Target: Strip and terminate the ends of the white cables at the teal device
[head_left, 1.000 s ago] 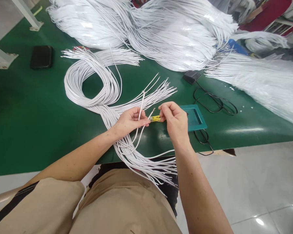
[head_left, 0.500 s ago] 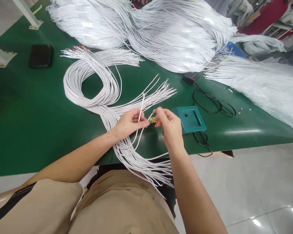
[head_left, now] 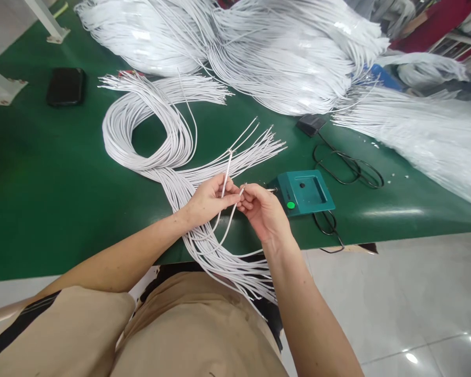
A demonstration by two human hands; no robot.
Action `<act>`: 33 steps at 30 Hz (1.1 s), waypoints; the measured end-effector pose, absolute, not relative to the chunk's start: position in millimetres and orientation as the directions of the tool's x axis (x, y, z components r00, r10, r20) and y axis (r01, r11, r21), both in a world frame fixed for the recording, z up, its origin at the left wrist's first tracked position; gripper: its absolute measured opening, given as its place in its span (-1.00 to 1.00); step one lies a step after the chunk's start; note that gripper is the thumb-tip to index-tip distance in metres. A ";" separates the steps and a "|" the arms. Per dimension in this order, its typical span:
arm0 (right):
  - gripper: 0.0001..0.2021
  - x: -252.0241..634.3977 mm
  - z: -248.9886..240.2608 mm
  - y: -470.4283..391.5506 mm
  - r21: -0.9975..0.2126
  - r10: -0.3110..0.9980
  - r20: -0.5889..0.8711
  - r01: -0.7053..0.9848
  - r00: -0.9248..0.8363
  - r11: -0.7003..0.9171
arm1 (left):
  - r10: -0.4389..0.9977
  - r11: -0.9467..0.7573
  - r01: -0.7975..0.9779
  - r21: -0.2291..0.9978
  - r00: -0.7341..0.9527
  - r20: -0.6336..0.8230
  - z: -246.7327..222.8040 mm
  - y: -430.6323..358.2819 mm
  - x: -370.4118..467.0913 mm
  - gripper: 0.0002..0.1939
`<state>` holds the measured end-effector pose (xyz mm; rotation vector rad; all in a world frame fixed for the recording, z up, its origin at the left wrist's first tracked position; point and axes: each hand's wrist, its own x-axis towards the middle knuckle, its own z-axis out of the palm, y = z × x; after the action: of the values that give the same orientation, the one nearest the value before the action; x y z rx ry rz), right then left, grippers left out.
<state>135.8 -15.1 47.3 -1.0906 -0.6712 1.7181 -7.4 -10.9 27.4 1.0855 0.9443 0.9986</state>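
Observation:
My left hand (head_left: 212, 201) is closed around a white cable (head_left: 227, 170), whose end sticks up past the fingers. My right hand (head_left: 265, 209) has its fingertips pinched near the end of a second white cable (head_left: 230, 222). Both hands' fingertips meet over the table's front edge. Beneath my left wrist runs a bundle of white cables (head_left: 172, 191), partly coiled on the table and trailing over its edge towards my lap. A teal device (head_left: 288, 186) with a lit green spot stands just right of my right hand, a thin metal tip pointing at it.
Large heaps of white cables (head_left: 282, 57) fill the back of the green table (head_left: 63, 183). A black box (head_left: 66, 86) lies at the left near white metal legs. Right of centre are a black block (head_left: 311, 124) and its cord. A person in red stands at the far right.
My right hand has turned and lowered its fingers against my left fingertips. The small yellow-and-metal piece between the hands is now hidden. On the teal device, a green light now shows.

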 end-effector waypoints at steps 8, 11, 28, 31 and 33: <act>-0.80 142.8 57.0 -7.8 -0.940 0.957 -0.219 -0.223 -0.189 -0.259 | 0.925 0.130 -0.189 0.973 0.376 -0.051 26.0 -12.0 -8.7 -0.70; -0.81 147.2 56.7 -7.0 -0.955 0.956 -0.223 -0.155 -0.191 -0.254 | 0.920 0.146 -0.200 0.969 0.388 -0.059 25.8 -12.1 -9.1 -0.69; -0.82 159.3 58.4 -21.7 -0.961 0.970 -0.241 0.141 -0.015 -0.236 | 0.926 0.165 -0.168 0.972 0.367 -0.093 24.7 -10.8 -7.6 -0.68; -0.72 158.8 64.1 -19.3 -0.967 0.978 -0.209 0.150 -0.011 -0.205 | 0.928 0.166 -0.182 0.969 0.362 -0.091 24.1 -10.7 -8.0 -0.69; -0.70 156.9 65.8 -17.5 -0.965 0.983 -0.178 0.202 -0.040 -0.166 | 0.931 0.168 -0.186 0.968 0.354 -0.093 23.6 -10.7 -8.6 -0.70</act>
<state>156.9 -17.5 65.8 -1.4610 -1.3134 1.2809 -8.6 -10.7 23.6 1.1040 0.8624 0.9530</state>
